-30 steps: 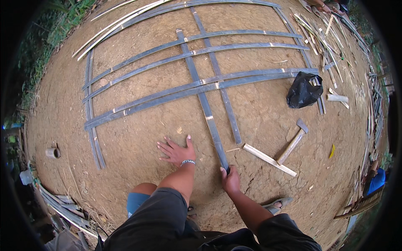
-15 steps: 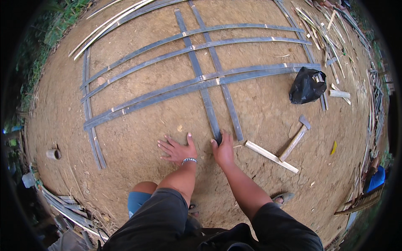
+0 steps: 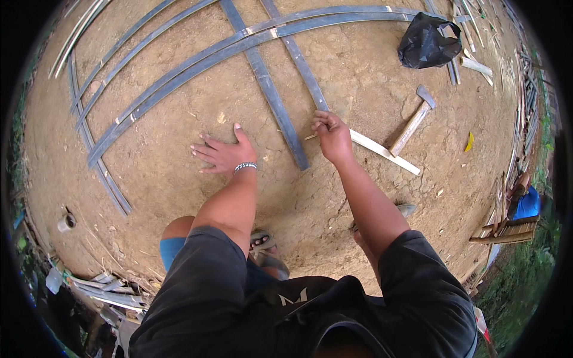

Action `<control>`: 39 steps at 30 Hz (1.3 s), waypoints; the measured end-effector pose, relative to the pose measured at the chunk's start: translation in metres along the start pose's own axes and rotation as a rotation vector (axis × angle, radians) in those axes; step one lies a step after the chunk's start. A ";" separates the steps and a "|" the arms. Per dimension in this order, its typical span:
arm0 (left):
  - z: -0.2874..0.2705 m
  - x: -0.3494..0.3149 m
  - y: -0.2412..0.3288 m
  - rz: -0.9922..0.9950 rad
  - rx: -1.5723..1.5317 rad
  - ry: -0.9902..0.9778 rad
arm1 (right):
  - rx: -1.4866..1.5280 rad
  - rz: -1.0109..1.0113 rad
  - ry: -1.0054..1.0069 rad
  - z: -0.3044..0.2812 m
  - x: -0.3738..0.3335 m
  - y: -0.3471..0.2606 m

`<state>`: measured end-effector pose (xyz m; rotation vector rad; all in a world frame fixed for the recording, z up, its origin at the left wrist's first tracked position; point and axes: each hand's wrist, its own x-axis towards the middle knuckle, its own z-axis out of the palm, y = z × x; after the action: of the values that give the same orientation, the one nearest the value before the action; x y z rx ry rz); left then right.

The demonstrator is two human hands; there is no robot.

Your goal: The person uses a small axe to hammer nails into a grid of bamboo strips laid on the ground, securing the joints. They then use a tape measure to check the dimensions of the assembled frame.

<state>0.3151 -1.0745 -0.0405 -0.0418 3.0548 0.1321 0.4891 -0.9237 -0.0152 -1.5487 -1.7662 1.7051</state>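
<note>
My left hand [image 3: 225, 155], with a chain bracelet at the wrist, rests on the brown dirt with its fingers spread. It holds nothing. My right hand [image 3: 333, 138] has its fingers curled around the near end of a dark bamboo strip [image 3: 303, 73], hiding that end. Left of it, a wider dark bamboo strip [image 3: 273, 100] runs alongside, its near end bare and untouched. Both pass under a pair of long curved crosswise bamboo strips [image 3: 197, 64]. A pale split stick [image 3: 385, 153] lies just right of my right hand, touching the handle of a hatchet [image 3: 412, 126].
A black plastic bag [image 3: 428, 42] sits at the far right beside cut bamboo pieces [image 3: 477, 67]. Another lengthwise bamboo pair [image 3: 106, 179] lies at the left. A short bamboo tube [image 3: 66, 223] stands farther left. Stacked strips [image 3: 107, 290] fill the lower left; a yellow leaf [image 3: 469, 142] lies at right.
My right hand has left the wider strip's end and moved right to the neighbouring strip's end. My left hand stays spread on the ground. The view has shifted, moving the lattice up in the picture.
</note>
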 end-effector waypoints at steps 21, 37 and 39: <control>-0.010 -0.002 0.000 -0.015 -0.012 -0.028 | -0.757 -0.153 -0.093 0.060 -0.043 -0.036; -0.011 -0.002 0.002 -0.016 -0.021 0.011 | -0.863 -0.144 -0.079 0.054 -0.003 -0.051; -0.012 -0.002 0.002 -0.016 -0.020 0.006 | -0.869 -0.123 -0.092 0.054 -0.003 -0.055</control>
<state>0.3157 -1.0739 -0.0287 -0.0681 3.0584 0.1618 0.4217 -0.9435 0.0162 -1.5770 -2.7969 0.9778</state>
